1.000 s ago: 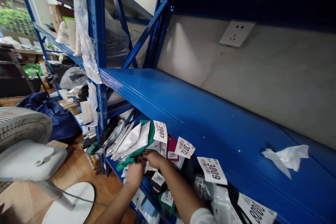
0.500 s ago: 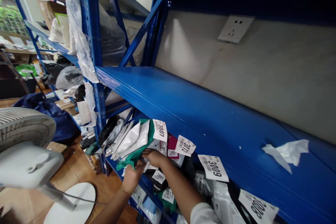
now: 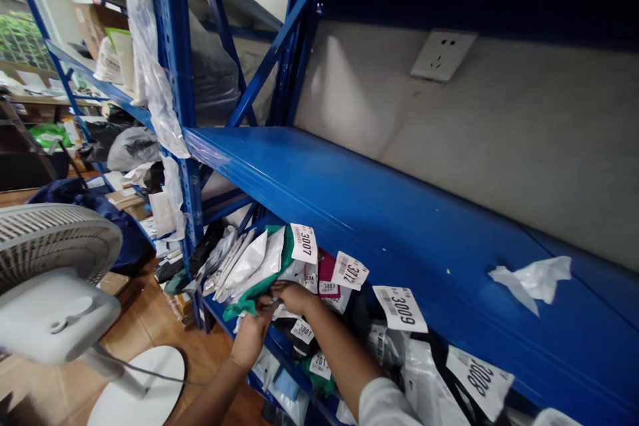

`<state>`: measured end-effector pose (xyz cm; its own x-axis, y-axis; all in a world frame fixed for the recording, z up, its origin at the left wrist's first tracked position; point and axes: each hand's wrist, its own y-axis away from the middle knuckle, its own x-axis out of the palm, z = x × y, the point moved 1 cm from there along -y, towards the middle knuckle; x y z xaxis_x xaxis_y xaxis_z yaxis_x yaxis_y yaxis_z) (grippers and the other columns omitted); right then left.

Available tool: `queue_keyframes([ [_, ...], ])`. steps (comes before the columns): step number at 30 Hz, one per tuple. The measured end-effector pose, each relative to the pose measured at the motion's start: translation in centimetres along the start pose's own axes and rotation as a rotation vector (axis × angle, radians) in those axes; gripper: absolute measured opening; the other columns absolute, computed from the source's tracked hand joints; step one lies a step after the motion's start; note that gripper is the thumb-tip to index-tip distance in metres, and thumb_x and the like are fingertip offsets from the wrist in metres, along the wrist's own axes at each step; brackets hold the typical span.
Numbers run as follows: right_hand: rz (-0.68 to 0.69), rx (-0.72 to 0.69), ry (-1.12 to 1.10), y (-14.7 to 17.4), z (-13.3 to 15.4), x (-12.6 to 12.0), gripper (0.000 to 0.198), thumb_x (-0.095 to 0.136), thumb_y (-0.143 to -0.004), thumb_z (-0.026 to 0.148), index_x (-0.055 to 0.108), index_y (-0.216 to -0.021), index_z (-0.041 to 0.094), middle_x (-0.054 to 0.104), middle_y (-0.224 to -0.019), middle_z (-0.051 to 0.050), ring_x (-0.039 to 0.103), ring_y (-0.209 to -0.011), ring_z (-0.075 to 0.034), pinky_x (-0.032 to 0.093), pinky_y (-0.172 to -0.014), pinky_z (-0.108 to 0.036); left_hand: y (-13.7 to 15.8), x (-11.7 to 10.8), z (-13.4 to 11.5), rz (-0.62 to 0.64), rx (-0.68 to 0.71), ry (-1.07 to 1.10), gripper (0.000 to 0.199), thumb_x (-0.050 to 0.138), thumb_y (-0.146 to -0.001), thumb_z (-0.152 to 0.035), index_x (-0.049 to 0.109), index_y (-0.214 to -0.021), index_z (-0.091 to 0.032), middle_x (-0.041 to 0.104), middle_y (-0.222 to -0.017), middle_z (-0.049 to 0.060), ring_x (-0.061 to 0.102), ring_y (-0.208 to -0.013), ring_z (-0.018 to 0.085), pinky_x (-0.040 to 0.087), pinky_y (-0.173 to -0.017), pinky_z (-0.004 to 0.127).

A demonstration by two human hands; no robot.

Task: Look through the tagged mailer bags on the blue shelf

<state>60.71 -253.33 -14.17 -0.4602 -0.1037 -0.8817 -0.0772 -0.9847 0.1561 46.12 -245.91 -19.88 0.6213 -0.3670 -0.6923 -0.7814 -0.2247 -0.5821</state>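
Both my hands reach into the lower level of a blue metal rack [image 3: 379, 226], among upright mail parcels with white number labels. My left hand [image 3: 249, 339] grips the bottom edge of a green parcel [image 3: 249, 296] that leans with several white and grey parcels [image 3: 244, 266]. My right hand [image 3: 294, 296] lies just to its right, fingers curled on the same green parcel's edge, below the label 3007 [image 3: 304, 243]. Labels 3112 [image 3: 350, 271], 3009 [image 3: 400, 309] and 3008 [image 3: 479, 381] stick up further right.
The blue shelf above the parcels carries only a crumpled white plastic scrap [image 3: 532, 279]. A wall socket [image 3: 442, 53] sits on the grey wall behind. A white standing fan [image 3: 54, 293] is at lower left over a wooden floor. More racks with bags stand at the far left.
My left hand has slid slightly down and left along the green parcel's edge. The view has shifted a little; the parcels keep their places.
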Motion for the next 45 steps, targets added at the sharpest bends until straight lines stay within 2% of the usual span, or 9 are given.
queue_keyframes([
  [5, -0.080, 0.070, -0.098, -0.1, 0.8, -0.9, 0.046, 0.050, -0.066, -0.006, 0.069, -0.097, 0.023, 0.067, -0.114, 0.002, 0.051, -0.120, -0.017, 0.035, -0.107, -0.029, -0.3, -1.1, -1.3, 0.021, -0.322, 0.056, 0.040, 0.034, -0.091, -0.027, 0.048, -0.128, -0.020, 0.063, -0.115, 0.012, 0.054, -0.118, 0.024, 0.044, -0.098, 0.043],
  [11, -0.504, 0.431, -0.237, 2.9, 4.5, -1.0, 0.034, 0.037, -0.082, 0.006, 0.064, -0.100, 0.017, 0.065, -0.113, -0.011, 0.058, -0.111, -0.022, 0.042, -0.099, -0.035, -1.0, -1.7, -0.8, 0.070, -0.457, 0.126, 0.043, 0.027, -0.092, -0.034, 0.065, -0.081, -0.017, 0.068, -0.070, 0.010, 0.068, -0.082, 0.025, 0.052, -0.074, 0.034],
  [15, -0.616, 0.679, -0.446, 4.7, 7.4, 2.7, 0.019, 0.044, -0.082, 0.017, 0.061, -0.091, 0.014, 0.070, -0.081, -0.012, 0.069, -0.067, -0.023, 0.054, -0.061, -0.031, -1.6, -2.0, -0.1, 0.085, -0.464, 0.135, 0.039, 0.030, -0.091, -0.035, 0.063, -0.082, -0.017, 0.069, -0.073, 0.009, 0.067, -0.071, 0.022, 0.050, -0.065, 0.029],
  [18, -0.671, 0.761, -0.607, 3.8, 8.4, 5.6, 0.009, 0.053, -0.079, 0.021, 0.059, -0.080, 0.015, 0.069, -0.073, -0.010, 0.067, -0.054, -0.021, 0.049, -0.045, -0.026, -1.9, -1.8, 0.4, 0.085, -0.449, 0.163, 0.039, 0.028, -0.091, -0.033, 0.063, -0.084, -0.017, 0.070, -0.080, 0.009, 0.067, -0.078, 0.021, 0.051, -0.072, 0.029],
  [22, -0.845, 0.804, -0.763, 1.4, 8.3, 7.5, 0.010, 0.048, -0.078, 0.022, 0.055, -0.074, 0.016, 0.068, -0.078, -0.011, 0.068, -0.058, -0.021, 0.052, -0.049, -0.026, -2.1, -1.6, 1.2, 0.089, -0.429, 0.179, 0.040, 0.028, -0.090, -0.033, 0.064, -0.097, -0.016, 0.071, -0.087, 0.010, 0.066, -0.089, 0.023, 0.050, -0.080, 0.033],
  [27, -1.058, 0.790, -0.918, 0.4, 7.8, 8.9, 0.024, 0.044, -0.075, 0.039, 0.051, -0.075, 0.017, 0.066, -0.075, -0.010, 0.068, -0.059, -0.022, 0.057, -0.055, -0.031, -1.2, -1.5, 2.0, 0.149, -0.367, 0.030, 0.039, 0.033, -0.089, -0.031, 0.058, -0.115, -0.016, 0.070, -0.089, 0.011, 0.065, -0.078, 0.023, 0.050, -0.073, 0.034],
  [31, -1.167, 0.757, -0.990, 0.7, 8.0, 9.8, 0.033, 0.047, -0.070, 0.050, 0.053, -0.074, 0.017, 0.067, -0.071, -0.009, 0.067, -0.056, -0.022, 0.057, -0.053, -0.032, -0.5, -1.4, 2.3, 0.080, -0.270, 0.015, 0.037, 0.036, -0.089, -0.035, 0.066, -0.095, -0.015, 0.068, -0.092, 0.014, 0.063, -0.085, 0.026, 0.051, -0.077, 0.038],
  [37, -1.273, 0.736, -0.994, 0.8, 8.3, 10.6, 0.033, 0.052, -0.071, 0.047, 0.061, -0.079, 0.017, 0.070, -0.077, -0.009, 0.066, -0.057, -0.021, 0.056, -0.050, -0.030, -1.2, -1.7, 1.9, 0.222, -0.069, 0.137, 0.045, 0.032, -0.091, -0.034, 0.073, -0.075, -0.023, 0.072, -0.075, 0.007, 0.066, -0.071, 0.020, 0.054, -0.069, 0.031],
  [45, -1.327, 0.722, -0.944, 0.6, 7.7, 11.7, 0.033, 0.051, -0.072, 0.041, 0.067, -0.085, 0.015, 0.071, -0.082, -0.012, 0.069, -0.069, -0.024, 0.057, -0.054, -0.030, -2.2, -3.0, 1.4, 0.280, 0.023, 0.223, 0.046, 0.031, -0.092, -0.032, 0.074, -0.081, -0.021, 0.073, -0.070, 0.007, 0.069, -0.080, 0.019, 0.055, -0.077, 0.027],
])
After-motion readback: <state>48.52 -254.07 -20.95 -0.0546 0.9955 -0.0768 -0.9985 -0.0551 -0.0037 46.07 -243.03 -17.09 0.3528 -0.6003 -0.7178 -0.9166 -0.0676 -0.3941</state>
